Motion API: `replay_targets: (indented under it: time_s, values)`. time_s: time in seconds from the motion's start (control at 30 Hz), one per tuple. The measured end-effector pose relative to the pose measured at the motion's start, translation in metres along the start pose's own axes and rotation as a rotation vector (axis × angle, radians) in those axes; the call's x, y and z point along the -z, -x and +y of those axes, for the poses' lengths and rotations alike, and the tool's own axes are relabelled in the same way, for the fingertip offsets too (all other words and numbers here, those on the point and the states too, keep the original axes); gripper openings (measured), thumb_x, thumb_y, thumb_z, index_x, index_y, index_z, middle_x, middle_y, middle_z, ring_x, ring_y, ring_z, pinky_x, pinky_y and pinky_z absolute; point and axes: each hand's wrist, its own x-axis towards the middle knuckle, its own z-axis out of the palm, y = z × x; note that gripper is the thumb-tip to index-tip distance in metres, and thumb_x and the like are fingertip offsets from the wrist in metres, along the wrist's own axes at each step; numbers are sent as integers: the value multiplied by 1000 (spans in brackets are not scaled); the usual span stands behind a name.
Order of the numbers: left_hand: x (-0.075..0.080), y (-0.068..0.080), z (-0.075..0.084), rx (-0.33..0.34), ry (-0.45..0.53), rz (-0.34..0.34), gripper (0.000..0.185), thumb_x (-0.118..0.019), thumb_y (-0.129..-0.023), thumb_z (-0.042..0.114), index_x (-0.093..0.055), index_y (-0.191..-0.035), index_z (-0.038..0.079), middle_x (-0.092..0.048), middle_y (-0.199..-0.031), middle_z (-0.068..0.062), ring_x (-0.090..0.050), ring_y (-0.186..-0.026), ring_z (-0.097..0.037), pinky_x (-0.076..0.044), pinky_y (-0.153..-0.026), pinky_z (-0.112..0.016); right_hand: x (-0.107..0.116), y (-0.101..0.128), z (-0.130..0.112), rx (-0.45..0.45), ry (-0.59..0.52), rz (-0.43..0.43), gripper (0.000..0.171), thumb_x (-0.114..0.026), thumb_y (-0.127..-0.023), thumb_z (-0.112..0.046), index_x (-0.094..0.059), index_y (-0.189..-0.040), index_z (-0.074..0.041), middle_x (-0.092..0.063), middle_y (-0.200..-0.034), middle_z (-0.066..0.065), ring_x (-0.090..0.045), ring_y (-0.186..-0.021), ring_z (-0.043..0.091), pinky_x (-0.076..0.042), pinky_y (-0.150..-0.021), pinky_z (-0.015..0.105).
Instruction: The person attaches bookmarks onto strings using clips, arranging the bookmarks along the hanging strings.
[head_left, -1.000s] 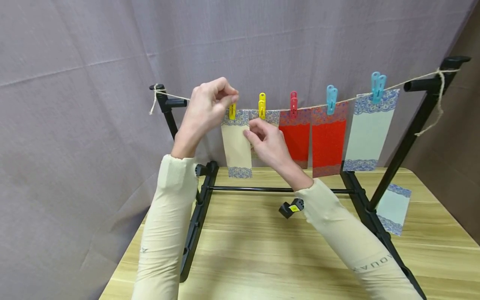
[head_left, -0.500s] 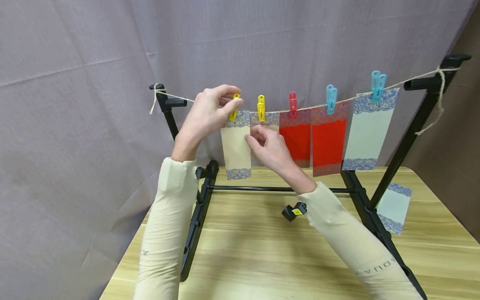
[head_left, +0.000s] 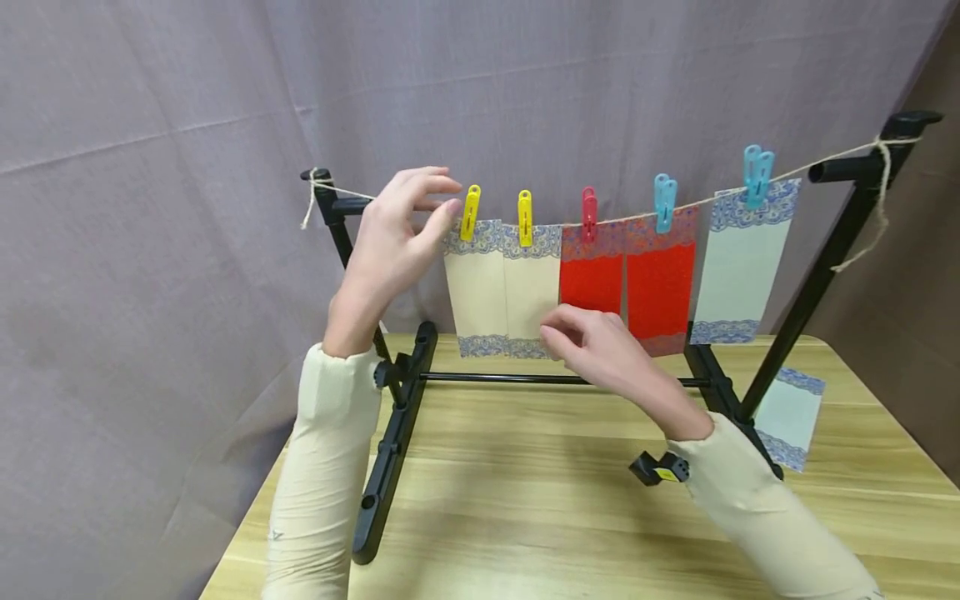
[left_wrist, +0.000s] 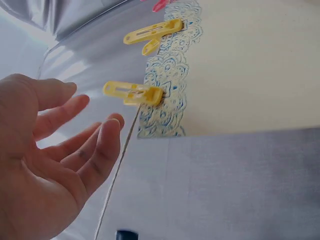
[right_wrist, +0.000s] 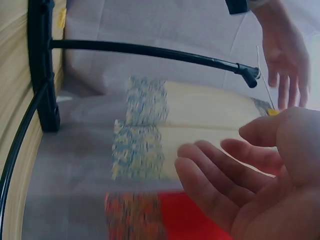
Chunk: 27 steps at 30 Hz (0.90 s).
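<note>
A twine line [head_left: 705, 198] runs between two posts of a black frame [head_left: 405, 392]. Several cards hang from it by pegs. The leftmost cream card [head_left: 474, 287] hangs under a yellow peg [head_left: 470, 212] [left_wrist: 132, 93]. My left hand [head_left: 393, 233] [left_wrist: 55, 165] hovers just left of that peg with fingers spread, holding nothing. A second cream card [head_left: 531, 287] hangs under another yellow peg [head_left: 524, 217] [left_wrist: 152, 35]. My right hand [head_left: 600, 346] [right_wrist: 250, 185] floats in front of the cards' lower edges, fingers relaxed and empty.
Two red cards [head_left: 660, 287] hang under a red peg [head_left: 588, 213] and a blue peg [head_left: 663, 202]. A pale blue card [head_left: 738, 262] hangs under a blue peg [head_left: 756, 173]. Another pale blue card [head_left: 787, 417] lies on the wooden table [head_left: 525, 500]. A grey curtain [head_left: 187, 167] hangs behind.
My left hand let go of the leftmost yellow peg and opened beside it. My right hand released the cream card and dropped down and to the right. The card now hangs free.
</note>
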Motion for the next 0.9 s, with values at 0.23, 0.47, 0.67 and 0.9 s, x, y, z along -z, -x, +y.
replay_targets:
  time_s: [0.23, 0.47, 0.67, 0.9]
  values:
    - [10, 32, -11, -65, 69, 57, 16, -62, -96, 14, -70, -107, 5, -69, -114, -6, -66, -90, -8, -53, -72, -20, 23, 38, 30, -36, 83, -48, 16, -55, -101, -29, -69, -99, -20, -70, -89, -1, -66, -71, 8, -53, -66, 30]
    - [12, 65, -29, -24, 65, 17, 14, -63, -96, 13, -71, -105, 6, -72, -91, -5, -63, -75, -10, -47, -63, -19, 43, 68, 72, -74, 139, -73, 18, -55, -101, -30, -67, -95, -18, -67, -82, -2, -64, -69, 7, -52, -61, 25]
    - [14, 91, -58, 103, 41, -30, 15, -60, -98, 19, -71, -103, 9, -73, -85, -5, -62, -70, -9, -43, -57, -20, 60, 92, 110, -160, 141, -104, 21, -54, -102, -29, -66, -97, -13, -68, -83, 1, -62, -65, 5, -52, -59, 24]
    - [17, 118, -89, 233, 19, -77, 17, -59, -99, 24, -69, -103, 11, -72, -87, -9, -61, -70, -5, -44, -58, -21, 78, 116, 149, -224, 136, -107, 21, -51, -103, -22, -64, -94, -8, -63, -78, 5, -57, -61, 8, -51, -54, 26]
